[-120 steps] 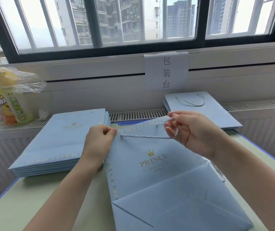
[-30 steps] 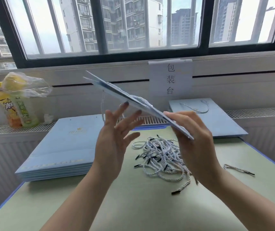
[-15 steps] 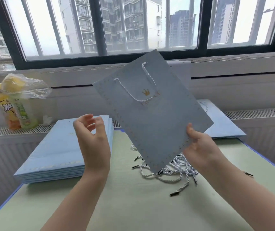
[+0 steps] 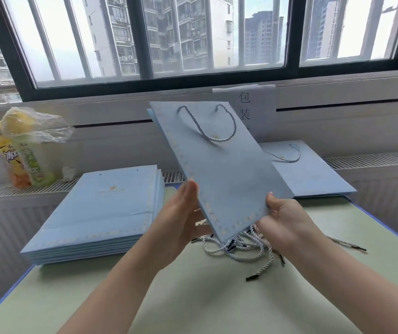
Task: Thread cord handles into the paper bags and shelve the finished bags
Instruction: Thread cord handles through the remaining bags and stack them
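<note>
Two hands are raised above the table (image 4: 193,297), and a flat light-blue paper bag (image 4: 227,174) is held between them, lifted clear of the table and tilted with its top leaning toward the window. The bag's lower right corner is pinched by the right hand (image 4: 287,218), the thumb lying on the front face. The bag's left edge is touched by the left hand (image 4: 181,218), whose fingers are straight and loosely extended, with the palm turned toward the bag. A twisted cord handle (image 4: 219,131) is seen looped on the bag's upper front face, both ends entering near the top edge. Directly below the held bag, a loose heap of white-and-grey cords (image 4: 243,247) with black tips is spread on the table. To the left of the held bag, a stack of flat blue bags (image 4: 101,213) is laid on the table. Behind and to the right of the held bag, another flat blue bag with a cord handle (image 4: 306,172) is laid beside the radiator grille.
</note>
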Available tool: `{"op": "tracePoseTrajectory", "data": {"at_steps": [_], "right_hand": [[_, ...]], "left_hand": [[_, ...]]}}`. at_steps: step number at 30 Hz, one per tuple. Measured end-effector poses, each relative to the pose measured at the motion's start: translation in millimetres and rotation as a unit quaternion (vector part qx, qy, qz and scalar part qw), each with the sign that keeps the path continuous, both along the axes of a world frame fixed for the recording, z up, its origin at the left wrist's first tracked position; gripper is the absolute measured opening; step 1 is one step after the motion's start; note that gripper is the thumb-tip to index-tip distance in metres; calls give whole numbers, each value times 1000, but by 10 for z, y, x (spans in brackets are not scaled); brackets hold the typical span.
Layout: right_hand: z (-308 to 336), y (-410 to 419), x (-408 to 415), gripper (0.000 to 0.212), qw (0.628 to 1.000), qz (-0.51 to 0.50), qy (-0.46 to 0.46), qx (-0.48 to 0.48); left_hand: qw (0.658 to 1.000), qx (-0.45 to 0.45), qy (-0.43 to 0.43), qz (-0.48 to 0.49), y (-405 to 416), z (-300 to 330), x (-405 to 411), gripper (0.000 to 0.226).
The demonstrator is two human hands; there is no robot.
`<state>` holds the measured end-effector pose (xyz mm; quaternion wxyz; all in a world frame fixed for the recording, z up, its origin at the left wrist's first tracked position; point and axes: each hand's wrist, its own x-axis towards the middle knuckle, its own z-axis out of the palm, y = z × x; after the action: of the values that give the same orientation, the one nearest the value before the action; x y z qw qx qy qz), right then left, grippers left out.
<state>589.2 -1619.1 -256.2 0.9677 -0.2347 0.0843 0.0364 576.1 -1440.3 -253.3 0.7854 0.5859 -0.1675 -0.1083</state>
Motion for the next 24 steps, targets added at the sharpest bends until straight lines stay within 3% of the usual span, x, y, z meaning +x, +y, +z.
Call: {"op": "tracePoseTrajectory", "data": {"at_steps": [3, 5, 7, 9, 11, 12, 14, 16, 18, 20, 24], "right_hand": [[2, -11, 21, 28, 998, 7, -11, -57], [23, -21, 12, 19, 971, 16, 7, -238], [42, -28, -38, 25, 883, 22, -3, -470], [27, -30, -68, 35, 801, -22, -78, -593], [-9, 18, -86, 36, 732, -115, -193, -643], [-27, 35, -85, 33, 680, -175, -247, -668], [-26, 27, -72, 28, 540, -284, -336, -717], [-36, -4, -60, 33, 409, -341, -386, -753], [-69, -28, -39, 42, 339, -364, -383, -779], [-88, -50, 5, 50, 316, -375, -335, -804], [-87, -155, 86, 52, 344, -373, -254, -823]], "left_hand": [[999, 32, 3, 40, -45, -76, 16, 48], [994, 11, 16, 105, -21, -77, 58, 33], [986, -1, 19, 165, 59, -35, 99, 29], [979, 16, 7, 202, 139, -16, 137, 29], [975, 45, -12, 217, 189, -13, 151, 31], [976, 59, -20, 209, 193, -5, 145, 33], [982, 83, -32, 165, 165, 9, 119, 35], [987, 101, -44, 118, 109, 8, 79, 35], [989, 111, -55, 77, 48, -12, 41, 33], [991, 111, -62, 41, -4, -31, 13, 33], [992, 100, -66, 27, -30, -58, 5, 33]]}}
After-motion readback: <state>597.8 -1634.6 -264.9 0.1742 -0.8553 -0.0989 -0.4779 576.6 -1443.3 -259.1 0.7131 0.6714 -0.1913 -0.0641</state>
